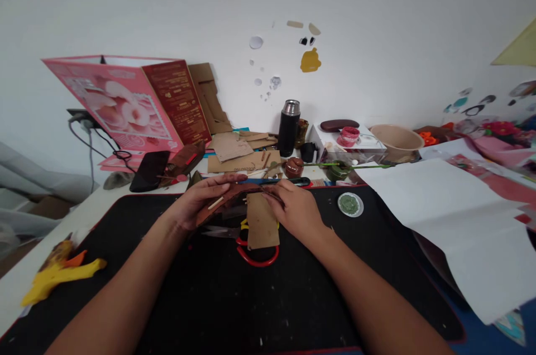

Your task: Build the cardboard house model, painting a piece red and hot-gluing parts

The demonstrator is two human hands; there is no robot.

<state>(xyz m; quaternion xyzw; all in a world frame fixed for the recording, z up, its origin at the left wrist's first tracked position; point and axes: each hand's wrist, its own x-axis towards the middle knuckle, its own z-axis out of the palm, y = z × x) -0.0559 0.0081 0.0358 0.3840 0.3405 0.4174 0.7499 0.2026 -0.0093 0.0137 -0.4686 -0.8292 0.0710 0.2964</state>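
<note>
My left hand [197, 197] is wrapped round the left end of a brown-painted cardboard strip [234, 192], its thumb and fingers along the edge. A short pale stick [215, 204] lies against the strip near those fingers. At the strip's other end my right hand [298, 207] is closed in a pinch, and its fingertips partly hide what they grip. Below the strip, a plain cardboard piece [263, 226] covers part of the red-handled scissors [256, 262]. Their blades point left, and a bit of yellow shows beside the handles.
A black mat [234, 310] covers the desk front. A yellow glue gun [62, 274] lies left, a dish of green paint [350, 205] right. Behind stand a black thermos [288, 129], a brown paint jar [293, 167] and a pink box [121, 104]. White paper [444, 204] spreads at right.
</note>
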